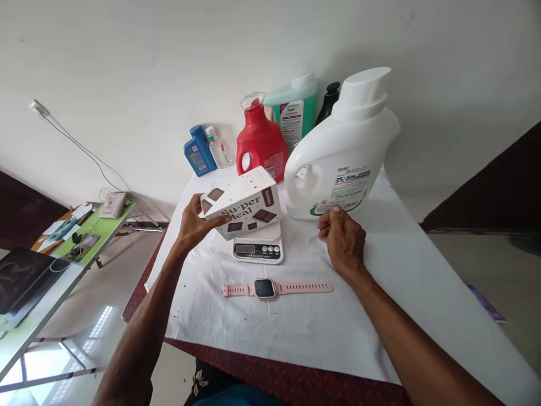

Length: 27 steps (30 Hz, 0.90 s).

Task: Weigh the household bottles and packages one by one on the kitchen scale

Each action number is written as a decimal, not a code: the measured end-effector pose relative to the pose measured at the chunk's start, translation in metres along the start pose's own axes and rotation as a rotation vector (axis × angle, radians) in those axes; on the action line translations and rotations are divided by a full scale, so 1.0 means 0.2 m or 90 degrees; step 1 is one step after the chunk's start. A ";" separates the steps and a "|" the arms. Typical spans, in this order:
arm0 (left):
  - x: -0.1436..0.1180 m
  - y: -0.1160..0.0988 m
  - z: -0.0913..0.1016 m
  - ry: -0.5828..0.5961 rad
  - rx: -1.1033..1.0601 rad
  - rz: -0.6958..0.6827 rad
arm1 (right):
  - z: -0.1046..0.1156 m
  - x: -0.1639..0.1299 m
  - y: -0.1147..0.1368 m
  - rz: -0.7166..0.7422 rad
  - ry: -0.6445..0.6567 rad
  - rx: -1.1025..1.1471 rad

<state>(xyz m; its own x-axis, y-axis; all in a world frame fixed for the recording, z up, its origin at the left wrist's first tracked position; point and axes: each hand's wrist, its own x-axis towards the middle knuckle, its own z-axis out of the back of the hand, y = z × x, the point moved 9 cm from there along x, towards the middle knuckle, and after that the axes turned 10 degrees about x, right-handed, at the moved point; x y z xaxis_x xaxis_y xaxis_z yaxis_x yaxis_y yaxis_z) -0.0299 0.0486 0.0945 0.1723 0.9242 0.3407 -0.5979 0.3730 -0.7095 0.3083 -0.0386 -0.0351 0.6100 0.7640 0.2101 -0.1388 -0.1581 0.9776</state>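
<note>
- Here, the left hand [195, 224] grips the left end of a white carton [242, 204], fingers curled round it, holding it tilted on or just above the small scale [258, 247]; whether it rests fully there I cannot tell.
- A pink watch [265, 288] lies flat on the tabletop [406, 265], nearer than the scale.
- The right hand [343, 237] is loosely curled and holds nothing, its fingertips at the base of the big white jug [344, 152].
- Judging by this, the weighing looks under way, not finished.

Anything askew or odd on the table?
The Super Meal box sits tilted over the scale, held by the left hand, not flat on the platform. Nothing looks spilled or damaged; the pink watch lies flat.
</note>
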 end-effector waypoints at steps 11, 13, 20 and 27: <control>0.07 0.04 -0.16 0.155 -0.113 -0.031 | -0.01 0.01 -0.04 -0.003 -0.004 -0.013; 0.09 0.13 -0.16 0.160 -0.200 -0.020 | -0.02 0.01 -0.05 0.000 -0.002 -0.014; 0.12 0.61 -0.29 0.066 -0.304 0.135 | -0.03 0.02 -0.07 -0.029 -0.004 -0.025; 0.08 0.73 -0.37 -0.006 -0.282 0.112 | -0.04 0.03 -0.08 -0.024 0.003 -0.034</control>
<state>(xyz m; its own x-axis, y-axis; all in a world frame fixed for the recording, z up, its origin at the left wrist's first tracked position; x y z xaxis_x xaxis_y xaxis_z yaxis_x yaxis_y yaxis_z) -0.0566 0.1240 -0.0488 0.0897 0.9766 0.1956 -0.2258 0.2112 -0.9510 0.3069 -0.0262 -0.0495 0.6118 0.7718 0.1731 -0.1574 -0.0957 0.9829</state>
